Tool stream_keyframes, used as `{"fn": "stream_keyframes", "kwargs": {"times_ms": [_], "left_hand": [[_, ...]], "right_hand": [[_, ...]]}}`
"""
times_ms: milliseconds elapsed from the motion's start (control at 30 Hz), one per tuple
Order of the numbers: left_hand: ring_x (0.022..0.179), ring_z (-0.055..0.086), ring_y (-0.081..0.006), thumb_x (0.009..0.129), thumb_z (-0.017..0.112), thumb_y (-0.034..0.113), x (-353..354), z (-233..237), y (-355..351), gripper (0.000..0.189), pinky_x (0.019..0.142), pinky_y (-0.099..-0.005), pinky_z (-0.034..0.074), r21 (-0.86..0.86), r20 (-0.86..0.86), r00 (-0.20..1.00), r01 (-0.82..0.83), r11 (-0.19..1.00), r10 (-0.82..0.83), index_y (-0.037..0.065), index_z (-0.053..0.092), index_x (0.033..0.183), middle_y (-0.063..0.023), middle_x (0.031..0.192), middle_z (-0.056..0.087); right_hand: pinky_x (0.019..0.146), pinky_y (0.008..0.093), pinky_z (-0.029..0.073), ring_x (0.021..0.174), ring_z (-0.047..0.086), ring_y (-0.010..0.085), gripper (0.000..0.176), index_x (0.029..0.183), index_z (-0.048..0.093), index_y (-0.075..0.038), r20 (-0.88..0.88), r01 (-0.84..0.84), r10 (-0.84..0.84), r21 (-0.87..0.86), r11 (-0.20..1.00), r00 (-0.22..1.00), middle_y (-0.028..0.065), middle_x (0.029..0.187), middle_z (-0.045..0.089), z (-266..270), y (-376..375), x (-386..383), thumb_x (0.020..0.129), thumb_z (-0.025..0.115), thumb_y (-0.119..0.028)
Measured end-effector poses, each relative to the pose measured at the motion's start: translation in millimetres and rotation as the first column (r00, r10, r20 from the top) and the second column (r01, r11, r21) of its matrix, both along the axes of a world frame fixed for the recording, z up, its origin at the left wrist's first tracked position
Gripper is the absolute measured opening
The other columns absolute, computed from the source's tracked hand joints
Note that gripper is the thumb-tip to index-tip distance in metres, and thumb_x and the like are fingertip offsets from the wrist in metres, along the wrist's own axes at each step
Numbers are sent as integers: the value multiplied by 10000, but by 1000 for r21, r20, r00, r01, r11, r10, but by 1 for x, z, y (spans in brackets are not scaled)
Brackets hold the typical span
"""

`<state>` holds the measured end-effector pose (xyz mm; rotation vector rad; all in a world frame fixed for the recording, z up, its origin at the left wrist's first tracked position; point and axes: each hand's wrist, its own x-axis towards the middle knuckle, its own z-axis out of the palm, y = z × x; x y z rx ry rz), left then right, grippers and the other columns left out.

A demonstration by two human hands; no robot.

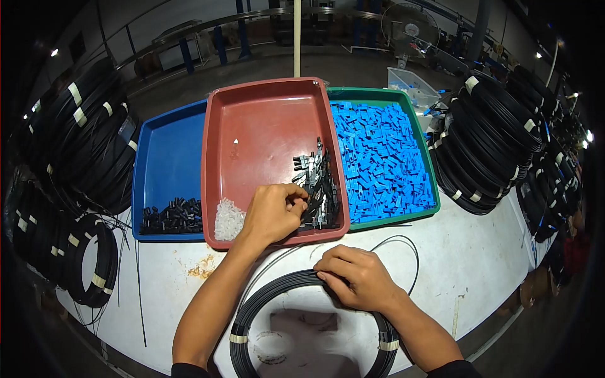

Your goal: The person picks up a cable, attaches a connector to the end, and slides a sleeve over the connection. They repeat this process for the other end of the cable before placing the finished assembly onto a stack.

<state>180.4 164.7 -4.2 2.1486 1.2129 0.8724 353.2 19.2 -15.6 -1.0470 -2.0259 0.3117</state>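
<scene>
My left hand [274, 213] reaches into the red tray [265, 129], its fingers curled in a pinch at the edge of a pile of black and silver connector parts [324, 195]. What sits between those fingertips is too small to make out. Over the top of a coil of black cable [252, 305], my right hand [359, 277] is closed, with thumb and fingers gripping the cable. Pale tape bands the coil, and a loose loop of cable curves out behind the right hand. Small clear plastic pieces [228, 220] lie in the tray's near left corner.
To the left, a blue tray [170, 148] holds short black pieces [173, 216]. A green tray [419, 126] on the right is full of blue connector parts [381, 160]. Taped cable coils [85, 138] are stacked at the left, with more coils [488, 145] at the right.
</scene>
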Motion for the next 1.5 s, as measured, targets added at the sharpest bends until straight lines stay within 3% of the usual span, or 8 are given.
{"fn": "stream_keyframes", "kwargs": {"times_ms": [133,900,1000,1100,1167,1300,1367,1500], "left_hand": [[715,728,-284,788,782,85,0,-8,-6,230,689,-374,567,155,-100,994,69,986,-54,-11,774,997,-186,839,751],[699,695,-323,750,735,119,10,-9,-5,180,684,-407,558,221,-69,997,60,974,-46,-3,748,881,-143,775,720],[671,687,-232,771,734,104,0,3,-10,161,657,-352,546,291,1,998,61,955,-64,-7,741,887,-102,756,710],[689,581,-39,863,745,104,-18,15,-19,134,638,-224,481,48,287,955,56,997,-67,2,714,943,9,745,654],[748,609,-67,900,730,116,-35,14,-26,158,686,-250,500,-129,362,927,152,980,-96,6,679,1002,-22,827,676],[944,653,-132,930,690,104,-55,2,-43,141,867,-323,528,-92,548,800,348,933,-244,19,625,1022,-105,971,708],[969,691,-144,929,708,72,-59,4,-56,135,857,-298,558,-98,661,703,428,899,-262,7,623,1011,-91,988,723],[858,743,-161,901,731,-2,-53,-19,-81,149,749,-274,597,-110,642,747,314,943,-174,-17,638,1016,-100,918,728]], "right_hand": [[716,362,576,800,701,274,114,941,731,-39,27,4,-3,-37,999,1000,101,921,700,1,0,1,828,743,-47],[708,349,577,786,707,267,102,930,737,-26,18,-15,16,-52,999,1000,111,900,705,2,0,0,827,738,-26],[711,373,565,771,687,291,93,930,730,-32,-1,-16,16,-44,999,1000,106,894,689,1,-2,0,840,727,-56],[724,378,568,789,691,298,100,942,735,-31,-24,-21,20,-58,998,1000,108,908,693,-2,-2,1,847,721,-62],[735,384,570,804,694,304,101,948,738,-31,-33,-30,29,-52,998,999,107,919,695,-5,-1,2,857,715,-68],[747,388,569,814,695,307,112,961,747,-31,-44,-37,36,-21,999,998,112,942,698,-6,-1,2,865,706,-72],[760,376,571,838,702,299,121,972,749,-25,-44,-22,21,-23,1000,999,115,946,708,-4,-4,2,859,716,-52],[777,368,573,865,711,291,152,995,758,-20,-54,-18,17,-11,1000,998,124,954,719,-7,-1,3,847,725,-29]]}}
